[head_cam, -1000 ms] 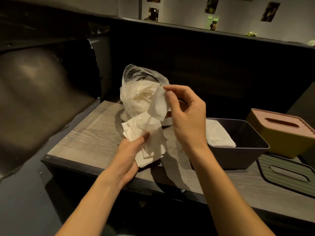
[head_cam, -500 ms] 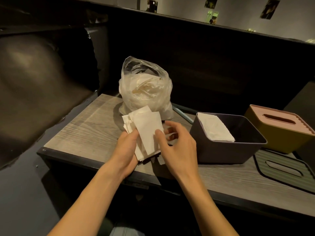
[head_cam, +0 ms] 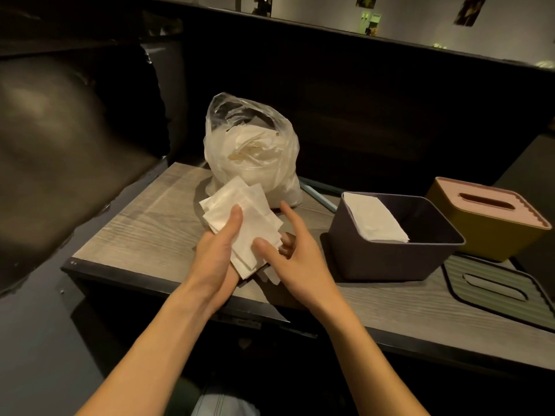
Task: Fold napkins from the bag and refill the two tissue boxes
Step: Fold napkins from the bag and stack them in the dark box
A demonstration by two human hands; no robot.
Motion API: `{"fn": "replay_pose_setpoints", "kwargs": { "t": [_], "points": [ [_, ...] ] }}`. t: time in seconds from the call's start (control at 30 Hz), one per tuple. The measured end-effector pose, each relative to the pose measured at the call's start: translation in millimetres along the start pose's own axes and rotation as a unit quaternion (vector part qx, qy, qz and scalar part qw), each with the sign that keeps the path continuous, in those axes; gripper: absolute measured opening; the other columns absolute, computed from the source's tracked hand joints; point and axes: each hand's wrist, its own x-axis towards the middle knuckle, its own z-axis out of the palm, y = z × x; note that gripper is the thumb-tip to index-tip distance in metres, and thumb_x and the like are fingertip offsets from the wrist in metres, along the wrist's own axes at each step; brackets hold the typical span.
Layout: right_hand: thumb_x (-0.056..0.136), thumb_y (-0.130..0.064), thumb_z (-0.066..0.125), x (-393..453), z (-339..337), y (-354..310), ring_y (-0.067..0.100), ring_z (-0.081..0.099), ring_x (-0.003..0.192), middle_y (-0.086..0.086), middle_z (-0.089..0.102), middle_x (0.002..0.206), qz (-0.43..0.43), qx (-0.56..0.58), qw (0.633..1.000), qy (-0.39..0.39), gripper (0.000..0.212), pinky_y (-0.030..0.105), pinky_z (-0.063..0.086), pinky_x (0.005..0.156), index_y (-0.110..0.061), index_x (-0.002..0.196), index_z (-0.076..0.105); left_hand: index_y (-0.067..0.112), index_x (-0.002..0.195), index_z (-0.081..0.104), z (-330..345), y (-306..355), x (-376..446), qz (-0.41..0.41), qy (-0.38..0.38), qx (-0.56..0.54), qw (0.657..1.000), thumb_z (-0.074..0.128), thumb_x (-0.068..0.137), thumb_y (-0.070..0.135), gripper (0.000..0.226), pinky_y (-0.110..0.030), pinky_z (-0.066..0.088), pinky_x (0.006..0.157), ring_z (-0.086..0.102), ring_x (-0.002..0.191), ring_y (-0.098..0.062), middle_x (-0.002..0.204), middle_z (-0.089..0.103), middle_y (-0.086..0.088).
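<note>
A clear plastic bag stuffed with white napkins stands at the back of the wooden table. In front of it my left hand holds a fanned stack of folded napkins, thumb pressed on top. My right hand touches the stack's right edge, thumb on the top napkin, index finger stretched out. To the right sits an open dark purple tissue box with folded napkins inside. Behind it stands a yellow tissue box with its pink slotted lid on.
A green slotted lid lies flat at the table's right front. The wooden table ends in a dark front edge near my wrists. A dark padded seat back rises at the left, a dark partition behind the bag.
My right hand brought a napkin down from the bag's mouth and laid it on the stack in my left hand. Its index finger now points outward.
</note>
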Motion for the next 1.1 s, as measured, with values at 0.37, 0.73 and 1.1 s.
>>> {"fn": "replay_pose_setpoints", "kwargs": {
  "t": [0.37, 0.73, 1.1],
  "points": [
    [0.093, -0.002, 0.067, -1.0, -8.5, 1.0, 0.011, 0.066, 0.113, -0.012, 0.068, 0.121, -0.106, -0.005, 0.987, 0.117, 0.05, 0.042, 0.058, 0.098, -0.032, 0.133, 0.06, 0.029, 0.129, 0.06, -23.9, 3.2, 9.7, 0.149, 0.033, 0.279, 0.948, 0.081, 0.081, 0.005, 0.058, -0.032, 0.06, 0.089, 0.071, 0.112, -0.02, 0.116, 0.075, -0.003],
    [0.087, -0.003, 0.062, 4.8, -2.9, 5.1, 0.01, 0.063, 0.119, -0.014, 0.052, 0.138, -0.073, -0.078, 0.994, 0.028, 0.101, 0.038, 0.054, 0.105, -0.057, 0.154, 0.01, 0.05, 0.147, -0.006, -18.2, -9.6, 19.9, 0.197, -0.039, 0.354, 0.913, 0.06, 0.073, 0.011, 0.107, -0.031, 0.052, 0.101, 0.059, 0.118, -0.006, 0.137, 0.05, 0.015],
    [0.092, -0.02, 0.062, 3.5, -0.6, 8.0, 0.02, 0.046, 0.142, -0.005, 0.043, 0.157, -0.068, -0.097, 0.991, 0.066, 0.092, 0.052, 0.041, 0.117, -0.056, 0.156, 0.007, 0.046, 0.146, 0.038, 3.6, -19.2, 25.4, 0.183, 0.054, 0.254, 0.948, 0.061, 0.098, 0.05, 0.054, -0.049, 0.05, 0.107, 0.062, 0.124, -0.018, 0.136, 0.061, 0.0]
  ]
}}
